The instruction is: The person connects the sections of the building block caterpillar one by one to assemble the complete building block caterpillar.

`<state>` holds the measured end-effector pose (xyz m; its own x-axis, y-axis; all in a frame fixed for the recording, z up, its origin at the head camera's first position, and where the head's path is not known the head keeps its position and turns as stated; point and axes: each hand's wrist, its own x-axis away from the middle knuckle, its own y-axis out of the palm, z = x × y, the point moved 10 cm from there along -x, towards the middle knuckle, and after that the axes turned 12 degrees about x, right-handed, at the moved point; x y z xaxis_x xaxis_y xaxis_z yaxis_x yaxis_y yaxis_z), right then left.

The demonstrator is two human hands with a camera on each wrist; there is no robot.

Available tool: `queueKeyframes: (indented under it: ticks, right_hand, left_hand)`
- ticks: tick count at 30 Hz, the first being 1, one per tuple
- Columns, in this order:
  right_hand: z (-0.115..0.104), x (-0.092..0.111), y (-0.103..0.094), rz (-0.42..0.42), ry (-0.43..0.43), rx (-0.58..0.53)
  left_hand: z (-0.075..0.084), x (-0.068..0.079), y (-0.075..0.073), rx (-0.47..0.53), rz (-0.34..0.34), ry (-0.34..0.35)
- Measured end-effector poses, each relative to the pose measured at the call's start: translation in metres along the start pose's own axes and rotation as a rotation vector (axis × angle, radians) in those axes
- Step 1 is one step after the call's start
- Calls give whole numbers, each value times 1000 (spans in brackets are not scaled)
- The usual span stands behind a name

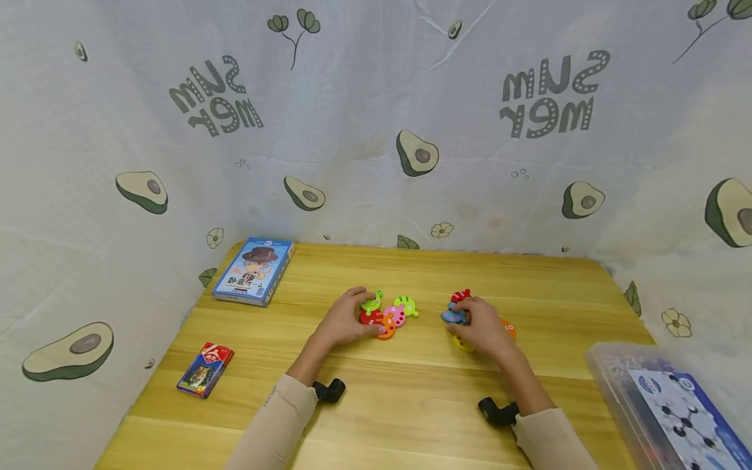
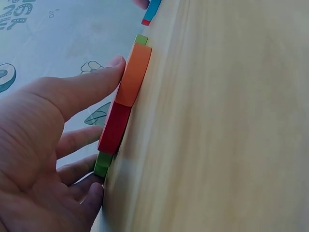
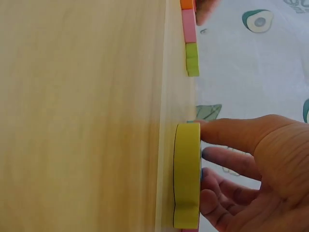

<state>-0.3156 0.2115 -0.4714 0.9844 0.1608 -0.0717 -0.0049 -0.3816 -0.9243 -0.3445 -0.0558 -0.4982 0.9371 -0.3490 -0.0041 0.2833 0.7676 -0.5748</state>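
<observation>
On the table lie flat animal-shaped pieces in two groups. My left hand (image 1: 343,320) curls round the left group. Its thumb presses an orange piece (image 2: 134,75) and its fingers reach a green snail-like piece (image 1: 373,302); a red piece (image 2: 115,126) lies between them. A pink piece (image 1: 397,316) and a green striped one (image 1: 407,305) adjoin. My right hand (image 1: 484,326) pinches a blue fish-shaped piece (image 1: 451,317) in the right group. Around it are a red striped piece (image 1: 461,296), a yellow piece (image 3: 187,174) and an orange piece (image 1: 510,328), partly hidden by the hand.
A blue game box (image 1: 254,271) stands at the back left, with a small red and blue card box (image 1: 205,370) nearer. At the front right sits a clear plastic case (image 1: 623,391) with a printed sheet. A patterned cloth (image 1: 364,117) hangs behind the wooden table (image 1: 411,405).
</observation>
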Motion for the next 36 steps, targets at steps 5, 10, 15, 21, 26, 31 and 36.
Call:
queueKeyframes:
  ticks: [5,10,15,21,26,31,36]
  right_hand:
    - [-2,-2,4,-26,29,5]
    - [-3,-4,8,-47,32,-11]
    - [1,-5,8,-46,49,-41]
    - [-3,-4,5,-28,43,-66]
    - [-12,-4,3,8,25,-84]
    - [-22,-7,4,33,12,-122]
    - [-33,-9,9,27,-3,-151]
  left_hand:
    - [1,0,-1,16,-11,-6]
    - [3,-1,-2,8,-11,-6]
    - [9,-2,-3,-15,-4,11]
    - [8,-1,-1,-34,-8,-2]
    - [5,0,0,-34,0,-15]
    - [3,1,-1,-28,1,-19]
    - [3,2,-2,-30,3,-16]
